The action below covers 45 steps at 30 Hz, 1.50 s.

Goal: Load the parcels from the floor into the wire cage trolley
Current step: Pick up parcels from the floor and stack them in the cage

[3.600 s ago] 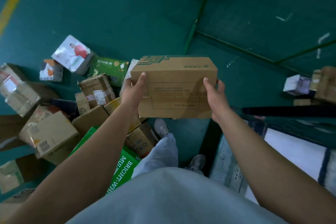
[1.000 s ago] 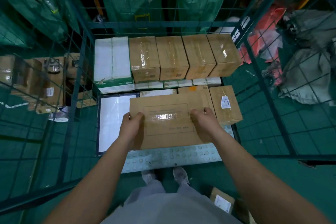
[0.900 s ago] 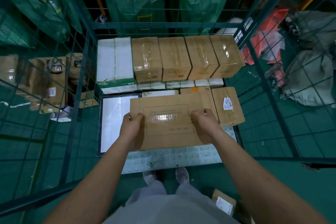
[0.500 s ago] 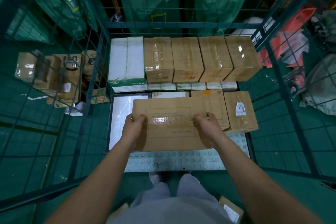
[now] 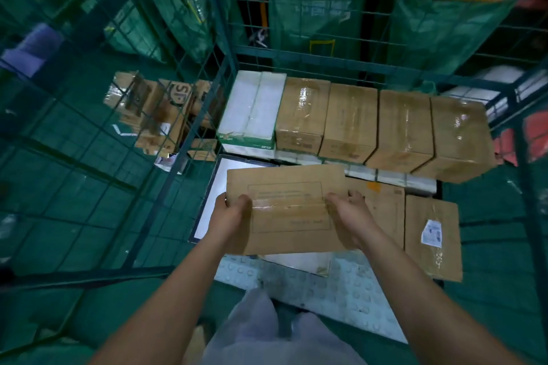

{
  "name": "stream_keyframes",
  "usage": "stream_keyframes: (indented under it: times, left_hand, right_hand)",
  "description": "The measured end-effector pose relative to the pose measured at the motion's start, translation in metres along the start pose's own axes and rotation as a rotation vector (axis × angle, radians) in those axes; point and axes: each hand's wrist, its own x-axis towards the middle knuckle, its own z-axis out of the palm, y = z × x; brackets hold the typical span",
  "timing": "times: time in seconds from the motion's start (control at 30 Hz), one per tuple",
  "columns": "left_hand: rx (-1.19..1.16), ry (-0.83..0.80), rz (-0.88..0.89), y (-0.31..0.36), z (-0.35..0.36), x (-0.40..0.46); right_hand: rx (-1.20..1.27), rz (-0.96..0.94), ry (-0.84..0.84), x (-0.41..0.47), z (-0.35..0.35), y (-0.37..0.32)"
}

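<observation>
You hold a flat brown cardboard parcel [image 5: 284, 210] between both hands over the open front of the green wire cage trolley [image 5: 184, 139]. Your left hand [image 5: 229, 218] grips its left edge with the thumb curled onto the top face, and your right hand [image 5: 345, 216] grips the right edge in the same way, fingertips wrapped round the far side; the two hands are well apart, one at each end of the parcel. The parcel lies roughly level, with a printed rectangle and a strip of clear tape [image 5: 287, 206] showing on top. Whether it already rests on what lies below or hangs just above it, you cannot tell. Beneath its left part shows a white flat item with a dark border [image 5: 213, 195]; just to its right lies another brown box [image 5: 382, 210], and beside that a taped box with a white label [image 5: 431, 234]. Along the trolley's back wall stands a row of four tape-wrapped brown cartons [image 5: 376, 124], with a white wrapped carton [image 5: 252, 107] at their left end. The studded grey floor plate [image 5: 350, 287] of the trolley shows near your legs. Green sacks [image 5: 314, 9] hang behind the cage, and more cardboard boxes [image 5: 154, 107] sit outside its left mesh.
</observation>
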Motion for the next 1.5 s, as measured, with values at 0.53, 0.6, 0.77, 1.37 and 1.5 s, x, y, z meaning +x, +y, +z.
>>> stream_keyframes:
  times: [0.53,0.6,0.77,1.37,1.5]
  left_hand:
    - [-0.25,-0.012,-0.164,0.027,-0.051,0.098]
    - [-0.278,-0.033,-0.145,0.041,-0.057,0.119]
    - [-0.373,-0.126,-0.134,0.084,-0.062,0.166]
    - [-0.446,-0.215,-0.013,0.178,-0.081,0.26]
    - [-0.43,-0.223,-0.005,0.163,-0.084,0.239]
  right_hand:
    - [-0.402,-0.235,-0.106,0.091,0.097,-0.162]
    - [-0.584,-0.309,-0.118,0.11,0.116,-0.212]
    - [-0.969,-0.556,-0.049,0.152,0.165,-0.334]
    - [-0.879,-0.393,-0.287,0.199,0.257,-0.293]
    - [-0.802,-0.385,-0.275,0.172,0.254,-0.28]
